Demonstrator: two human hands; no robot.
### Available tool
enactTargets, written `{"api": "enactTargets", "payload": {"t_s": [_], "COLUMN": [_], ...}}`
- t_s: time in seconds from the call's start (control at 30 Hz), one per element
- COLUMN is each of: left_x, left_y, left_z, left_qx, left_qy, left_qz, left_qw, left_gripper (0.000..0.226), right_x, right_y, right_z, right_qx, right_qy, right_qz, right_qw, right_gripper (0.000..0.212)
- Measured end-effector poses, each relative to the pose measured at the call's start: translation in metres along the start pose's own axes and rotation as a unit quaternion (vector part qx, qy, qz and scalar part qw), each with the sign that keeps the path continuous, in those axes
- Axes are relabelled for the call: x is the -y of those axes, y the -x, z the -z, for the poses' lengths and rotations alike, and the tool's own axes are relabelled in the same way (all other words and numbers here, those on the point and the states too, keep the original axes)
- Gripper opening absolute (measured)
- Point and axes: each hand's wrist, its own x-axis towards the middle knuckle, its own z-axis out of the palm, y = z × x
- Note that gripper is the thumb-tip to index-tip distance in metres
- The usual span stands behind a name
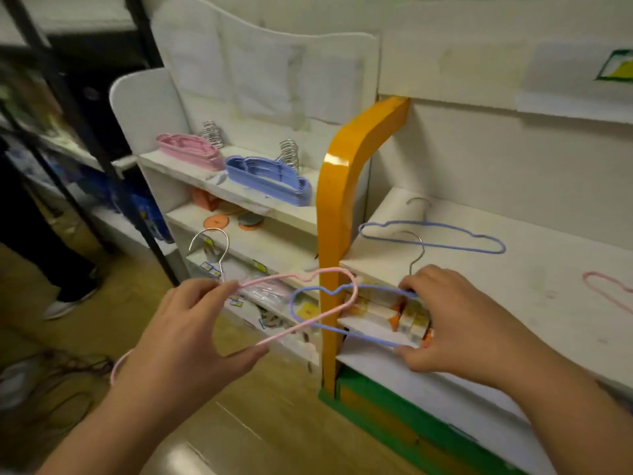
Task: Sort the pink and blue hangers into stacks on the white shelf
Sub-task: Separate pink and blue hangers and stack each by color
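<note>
Far left, a dark metal rack [85, 108] is seen w/ blurred clutter behind it. Next, the white shelf [219, 186] carries two finished piles on its top board: the pink stack [186, 150] to the left, the blue stack [269, 180] just beside it on the right, hooks bunched at the back, presumably so the wire outlines nest flat. Lower down, the left hand [185, 334] is half closed, and a pink hanger [301, 303] is pinched betw. thumb and fingers near its neck, steel hook [209, 248] pointing up; it is probably held out that way to keep it free of the other one. The two thin cloud-shaped coated-wire loops cross in front of the glossy orange post [337, 214]. The right hand [459, 317] is curled round a blue hanger [315, 303], fingers on top, thumb below, hook rising behind the knuckles. On the scuffed matte white counter [513, 279] a loose blue hanger [431, 236] lies flat, and a loose pink hanger [606, 286] is cut off at the right edge: both judged still unsorted.
</note>
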Motion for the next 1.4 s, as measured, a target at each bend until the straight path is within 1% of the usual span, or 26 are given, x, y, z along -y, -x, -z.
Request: {"api": "enactTargets", "payload": {"t_s": [0.07, 0.13, 0.23, 0.33, 0.47, 0.57, 0.67, 0.73, 0.87, 0.97, 1.03, 1.1, 1.23, 1.33, 1.4], "left_x": [0.031, 0.057, 0.094, 0.133, 0.18, 0.215, 0.248, 0.269, 0.298, 0.314, 0.328, 0.345, 0.385, 0.42, 0.445], "left_y": [0.01, 0.015, 0.012, -0.004, -0.049, -0.098, -0.151, -0.184, -0.242, -0.287, -0.321, -0.358, -0.436, -0.499, -0.539], "left_z": [0.012, 0.022, 0.031, 0.032, 0.026, 0.02, 0.013, 0.01, 0.003, -0.007, -0.015, -0.021, -0.033, -0.041, -0.047], "left_qx": [0.002, -0.012, -0.03, -0.027, -0.005, 0.001, 0.027, 0.03, 0.037, 0.046, 0.049, 0.053, 0.062, 0.085, 0.103], "left_qy": [0.001, 0.007, 0.007, -0.003, -0.006, -0.017, -0.026, -0.031, -0.043, -0.014, 0.002, 0.022, 0.063, 0.051, 0.022], "left_qz": [0.033, 0.059, 0.091, 0.105, 0.122, 0.122, 0.126, 0.121, 0.092, 0.072, 0.05, 0.016, -0.047, -0.111, -0.164], "left_qw": [0.999, 0.998, 0.995, 0.994, 0.993, 0.992, 0.991, 0.992, 0.994, 0.996, 0.998, 0.998, 0.995, 0.989, 0.981], "left_gripper": [0.088, 0.088, 0.088, 0.089, 0.089, 0.089, 0.091, 0.091, 0.089, 0.089, 0.087, 0.087, 0.088, 0.086, 0.087], "right_x": [0.035, 0.064, 0.099, 0.125, 0.147, 0.149, 0.147, 0.146, 0.146, 0.143, 0.138, 0.138, 0.139, 0.137, 0.139], "right_y": [-0.014, -0.032, -0.068, -0.112, -0.179, -0.239, -0.299, -0.333, -0.386, -0.42, -0.444, -0.468, -0.511, -0.54, -0.556], "right_z": [-0.005, -0.009, -0.018, -0.033, -0.056, -0.067, -0.069, -0.065, -0.055, -0.051, -0.049, -0.045, -0.044, -0.048, -0.052], "right_qx": [0.005, 0.0, -0.01, -0.024, -0.033, -0.047, -0.048, -0.052, -0.082, -0.081, -0.094, -0.116, -0.113, -0.117, -0.11], "right_qy": [-0.025, -0.044, -0.03, -0.025, -0.031, -0.049, -0.063, -0.064, -0.054, -0.074, -0.064, -0.047, -0.052, -0.032, -0.036], "right_qz": [0.014, 0.027, 0.048, 0.05, 0.051, 0.035, 0.016, 0.014, -0.011, -0.038, -0.056, -0.075, -0.123, -0.163, -0.189], "right_qw": [1.0, 0.999, 0.998, 0.998, 0.998, 0.997, 0.997, 0.997, 0.995, 0.993, 0.992, 0.989, 0.985, 0.979, 0.975], "right_gripper": [0.069, 0.065, 0.073, 0.082, 0.085, 0.09, 0.081, 0.078, 0.076, 0.084, 0.085, 0.083, 0.08, 0.083, 0.08]}}
